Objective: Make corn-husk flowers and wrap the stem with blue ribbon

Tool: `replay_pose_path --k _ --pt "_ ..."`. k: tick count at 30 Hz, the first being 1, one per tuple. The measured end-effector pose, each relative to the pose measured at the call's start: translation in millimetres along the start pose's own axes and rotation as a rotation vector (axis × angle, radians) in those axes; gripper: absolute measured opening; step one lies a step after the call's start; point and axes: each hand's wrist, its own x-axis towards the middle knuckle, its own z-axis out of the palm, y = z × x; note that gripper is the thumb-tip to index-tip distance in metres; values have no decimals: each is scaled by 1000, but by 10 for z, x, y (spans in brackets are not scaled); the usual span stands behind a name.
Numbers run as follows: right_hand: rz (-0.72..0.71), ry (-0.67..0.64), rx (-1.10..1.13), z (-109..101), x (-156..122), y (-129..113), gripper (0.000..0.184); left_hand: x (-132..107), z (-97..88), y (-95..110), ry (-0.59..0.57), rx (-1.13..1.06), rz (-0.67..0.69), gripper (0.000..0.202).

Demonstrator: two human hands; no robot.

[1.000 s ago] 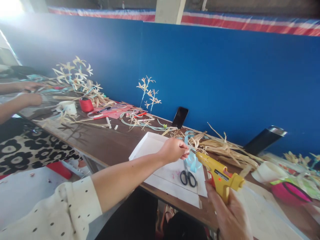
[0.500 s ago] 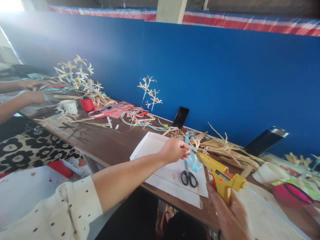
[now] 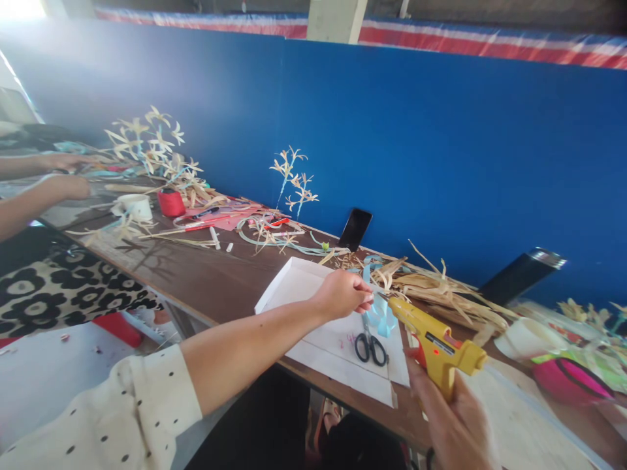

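Note:
My right hand (image 3: 450, 421) grips a yellow glue gun (image 3: 435, 343) by its handle, low at the right, with the nozzle pointing up and left. The nozzle tip meets the fingertips of my left hand (image 3: 343, 294), which pinches a light blue ribbon (image 3: 378, 314) that hangs in loops below the fingers. Both hands hover over a flat white box lid (image 3: 304, 287) on the brown table (image 3: 210, 281). Black-handled scissors (image 3: 369, 343) lie on the lid just under the ribbon.
Dried straw strips (image 3: 441, 287) pile behind the glue gun. A phone (image 3: 354, 228) leans on the blue partition, a black flask (image 3: 519, 274) lies at right. Straw flower stems (image 3: 294, 179), a red spool (image 3: 171, 203) and a white tape roll (image 3: 134, 207) sit further left, near another person's hands (image 3: 63, 186).
Hardly anything differs: the glue gun and my right hand have drifted slightly right and down in the view. My left hand keeps its pinch on the ribbon.

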Motion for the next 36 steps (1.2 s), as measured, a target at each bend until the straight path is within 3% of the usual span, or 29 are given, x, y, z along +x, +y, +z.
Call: replay_pose_path --k 6,13,24,31,36 --pt "21 22 20 -6 -32 -75 48 -12 23 57 3 -97 -76 9" --pt "20 -30 19 -20 -2 -29 51 -25 36 82 -5 -142 -83 5" --pt "27 23 15 16 -12 -103 46 -55 42 125 -22 -170 -122 7" --pt "32 146 116 27 -41 -121 43 -64 31 137 -24 -128 -137 8" --pt "164 274 300 -236 -37 99 31 -50 4 71 -3 -143 -124 10"
